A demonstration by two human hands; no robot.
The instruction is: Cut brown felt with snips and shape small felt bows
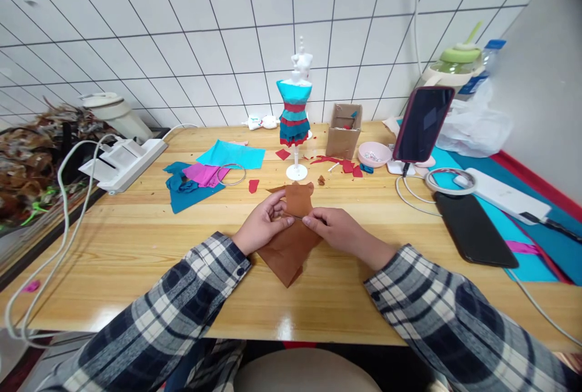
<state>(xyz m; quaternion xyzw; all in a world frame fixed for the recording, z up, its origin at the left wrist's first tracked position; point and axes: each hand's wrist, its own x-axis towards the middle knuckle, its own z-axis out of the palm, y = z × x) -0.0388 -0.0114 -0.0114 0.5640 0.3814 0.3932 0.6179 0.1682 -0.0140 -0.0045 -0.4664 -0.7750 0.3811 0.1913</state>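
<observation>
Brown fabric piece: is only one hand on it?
No: both the left hand and the right hand pinch the brown fabric piece where it lies on the wooden table.

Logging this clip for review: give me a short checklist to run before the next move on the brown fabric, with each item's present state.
1. Left hand pinches the brown fabric: ok.
2. Right hand pinches it too: ok.
3. Fabric lies on the wooden table: ok.
4. Red scraps are apart from the fabric: ok.
5. Mannequin stand is upright, apart from the hands: ok.
6. Firmness of each grip: cannot tell.
</observation>
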